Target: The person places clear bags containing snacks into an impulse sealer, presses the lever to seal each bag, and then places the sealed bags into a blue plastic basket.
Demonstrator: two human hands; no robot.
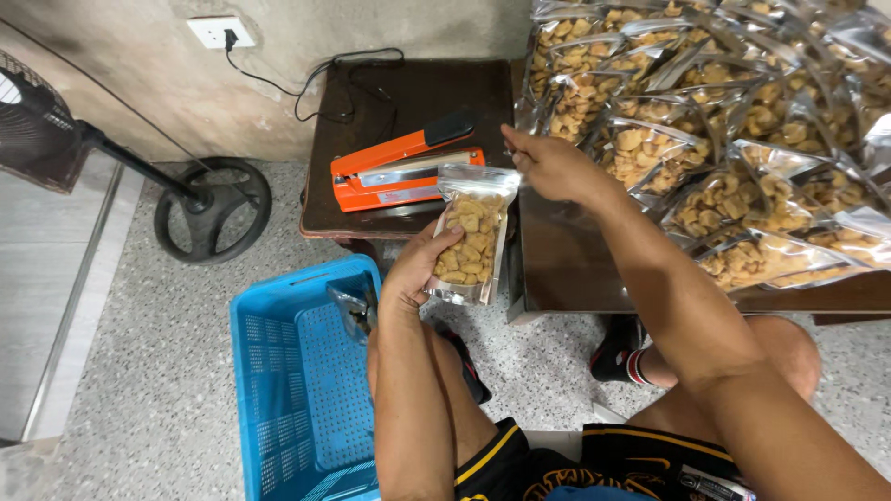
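Your left hand [413,269] grips the pouch [471,237] from its left side, fingers closed round it. Your right hand [548,162] pinches the pouch's top right corner. Below the grip: crate [278,371]. Beyond it: sealer [401,167]; right, pile of pouches [742,139].

bright, even light across the whole scene, soft shadows under the table [408,93]. glare flashing off the clear bags [742,111] at upper right. sharp focus in the middle, slight wide-angle bending at the edges.
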